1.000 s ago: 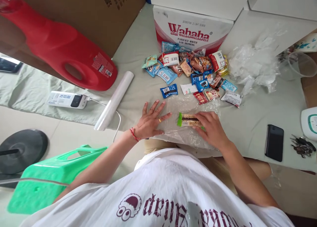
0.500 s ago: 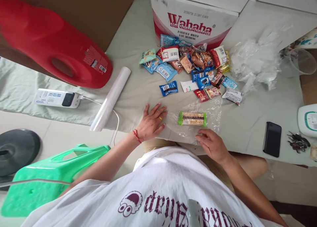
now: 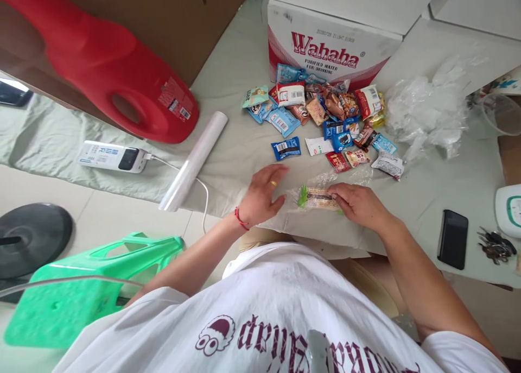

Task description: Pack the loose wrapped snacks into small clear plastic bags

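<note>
A wrapped snack bar (image 3: 318, 197) with green wrapper ends lies on a sheet of clear plastic film (image 3: 360, 175) near the table's front edge. My right hand (image 3: 362, 206) is closed over the bar's right end, thumb and fingers on it, and hides part of that end. Left of the bar, my left hand (image 3: 261, 196) hovers with fingers apart and thumb out, holding nothing. Behind both hands lies a pile of small packaged snacks (image 3: 317, 109), with a blue packet (image 3: 286, 148) a little apart at its left.
A roll of clear film (image 3: 193, 161), a white power bank (image 3: 112, 157) with a cable and a red jug (image 3: 134, 74) are at left. A Wahaha carton (image 3: 325, 50) stands behind the snacks. Crumpled plastic (image 3: 427, 115), a phone (image 3: 453, 240) and keys (image 3: 496, 246) lie at right.
My right hand has moved forward onto the bar's right end. My left hand has lifted from its flat position on the film. The camera view has shifted slightly.
</note>
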`<state>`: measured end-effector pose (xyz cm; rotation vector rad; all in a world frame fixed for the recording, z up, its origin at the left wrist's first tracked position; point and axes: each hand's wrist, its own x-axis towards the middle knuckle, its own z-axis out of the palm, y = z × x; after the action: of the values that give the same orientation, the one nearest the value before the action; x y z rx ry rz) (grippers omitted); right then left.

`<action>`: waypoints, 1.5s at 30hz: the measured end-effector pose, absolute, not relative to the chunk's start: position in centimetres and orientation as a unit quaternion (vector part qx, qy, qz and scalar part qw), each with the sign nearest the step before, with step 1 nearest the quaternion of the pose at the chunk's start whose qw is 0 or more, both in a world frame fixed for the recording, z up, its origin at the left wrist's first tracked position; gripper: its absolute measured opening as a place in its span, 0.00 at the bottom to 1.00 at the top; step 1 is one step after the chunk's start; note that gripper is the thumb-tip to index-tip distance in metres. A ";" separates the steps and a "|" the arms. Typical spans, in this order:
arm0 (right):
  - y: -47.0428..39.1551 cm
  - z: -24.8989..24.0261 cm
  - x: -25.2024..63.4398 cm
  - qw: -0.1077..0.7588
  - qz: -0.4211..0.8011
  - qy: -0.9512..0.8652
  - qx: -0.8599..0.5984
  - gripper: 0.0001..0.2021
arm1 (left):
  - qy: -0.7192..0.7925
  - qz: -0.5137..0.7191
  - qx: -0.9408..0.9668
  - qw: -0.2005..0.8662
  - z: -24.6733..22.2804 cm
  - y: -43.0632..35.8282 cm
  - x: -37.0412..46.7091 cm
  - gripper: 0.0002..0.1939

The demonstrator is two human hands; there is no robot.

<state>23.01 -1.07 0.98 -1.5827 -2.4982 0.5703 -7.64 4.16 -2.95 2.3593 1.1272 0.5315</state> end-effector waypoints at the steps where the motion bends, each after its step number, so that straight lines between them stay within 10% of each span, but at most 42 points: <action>1: -1.1 1.0 22.9 0.065 0.187 -0.829 -0.523 0.16 | 0.369 0.175 0.881 0.239 -2.6 4.6 -7.0 0.37; 8: -1.1 1.4 23.5 0.081 0.171 -0.823 -0.536 0.16 | 0.347 0.116 0.886 0.285 -3.8 6.3 -3.8 0.17; 19: 1.9 0.0 22.9 0.026 0.131 -0.806 -0.576 0.17 | 0.636 0.243 0.699 0.219 -5.4 7.0 -4.8 0.13; 25: 3.4 -0.6 22.4 0.039 0.165 -0.828 -0.534 0.17 | 0.507 0.384 0.730 0.250 -1.8 5.0 -5.8 0.12; 34: 2.3 -0.7 24.3 0.136 0.187 -0.830 -0.507 0.17 | 0.305 0.073 0.818 0.483 -0.4 7.5 0.5 0.49; 45: 2.9 -2.0 25.3 0.192 0.205 -0.805 -0.522 0.15 | 0.311 0.095 0.779 0.537 -1.0 8.5 -3.7 0.09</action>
<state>25.26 2.87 -2.04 -1.4665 -2.2594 0.5761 -3.71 8.52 -1.01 1.8530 0.7395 0.2268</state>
